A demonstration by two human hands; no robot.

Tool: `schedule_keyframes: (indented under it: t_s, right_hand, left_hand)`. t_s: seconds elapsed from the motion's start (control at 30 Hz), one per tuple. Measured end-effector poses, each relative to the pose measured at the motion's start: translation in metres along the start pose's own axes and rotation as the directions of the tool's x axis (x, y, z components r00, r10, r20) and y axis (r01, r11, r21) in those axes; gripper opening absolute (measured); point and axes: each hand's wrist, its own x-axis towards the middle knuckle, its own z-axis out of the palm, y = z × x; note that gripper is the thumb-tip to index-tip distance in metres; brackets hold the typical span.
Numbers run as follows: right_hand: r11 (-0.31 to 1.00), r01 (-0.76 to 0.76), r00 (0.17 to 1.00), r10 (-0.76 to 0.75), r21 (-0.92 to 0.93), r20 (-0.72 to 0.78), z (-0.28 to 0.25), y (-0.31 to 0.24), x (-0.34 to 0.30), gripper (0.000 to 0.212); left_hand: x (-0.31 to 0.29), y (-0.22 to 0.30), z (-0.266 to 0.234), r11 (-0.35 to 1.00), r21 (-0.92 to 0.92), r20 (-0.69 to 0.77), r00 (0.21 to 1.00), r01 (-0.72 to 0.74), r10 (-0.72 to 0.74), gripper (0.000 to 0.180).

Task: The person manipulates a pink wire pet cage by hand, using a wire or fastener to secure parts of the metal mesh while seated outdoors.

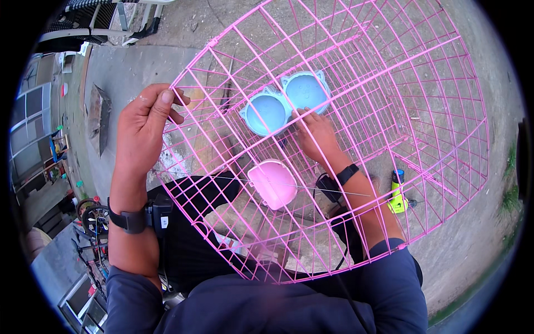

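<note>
A large pink wire cage (362,94) stands tilted in front of me and spreads over most of the view. My left hand (143,125) pinches the cage's left edge between thumb and fingers. Behind the wires, my right hand (316,136) has its fingers on the near rim of a light blue double pet bowl (267,113) with ear-shaped corners. Both round hollows of that bowl face up, and part of the grip is hidden. Closer to me, a small pink bowl (272,183) sits beside the wires; how it is attached I cannot tell.
A yellow-green power tool (397,195) lies on the concrete ground to the right. Metal-framed furniture (136,28) stands at the far left. A grey slab-like object (99,119) rests left of the cage, with bicycles (94,220) further left.
</note>
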Motion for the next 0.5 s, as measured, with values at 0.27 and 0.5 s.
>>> schedule_keyframes:
  t_s: [0.27,0.5]
  right_hand:
    - [0.995,-0.004,0.997,0.011,0.1,-0.077,0.011,-0.006,-0.001,0.042]
    - [0.991,0.013,0.991,0.005,0.132,-0.134,0.016,-0.009,-0.002,0.044]
  left_hand:
    - [0.002,0.0,0.0,1.0,-0.003,0.023,1.0,0.021,-0.021,0.024]
    - [0.001,0.001,0.0,1.0,-0.001,0.009,1.0,-0.003,0.003,0.024]
